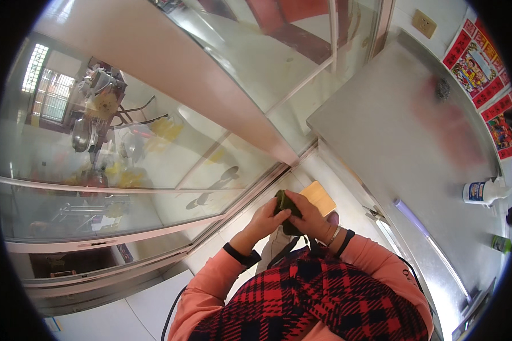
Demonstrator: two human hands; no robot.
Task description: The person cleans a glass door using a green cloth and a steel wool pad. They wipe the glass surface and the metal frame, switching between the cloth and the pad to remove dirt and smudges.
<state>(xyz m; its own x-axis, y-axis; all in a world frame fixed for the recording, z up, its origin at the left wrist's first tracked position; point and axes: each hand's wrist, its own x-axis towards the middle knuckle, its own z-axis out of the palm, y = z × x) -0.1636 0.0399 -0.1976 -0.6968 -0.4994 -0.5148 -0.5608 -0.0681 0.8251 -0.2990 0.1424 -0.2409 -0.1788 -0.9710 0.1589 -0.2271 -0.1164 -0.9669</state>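
A folded dark green cloth is between both hands, in front of the red and black checked apron. My left hand grips its left side, with the thumb pressed near the middle. From the other side my right hand holds the cloth, fingers wrapped over its upper end. The hands nearly meet, and they hide part of the cloth. Dark bands circle both cuffs of the salmon-coloured sleeves. Beyond the right hand, low down near the floor, shows a light wooden square top.
Sliding glass doors stand to the left and ahead. On the right runs a stainless steel counter bearing a steel wool scrubber, a purple-handled metal rod, a white spray bottle and a small green container.
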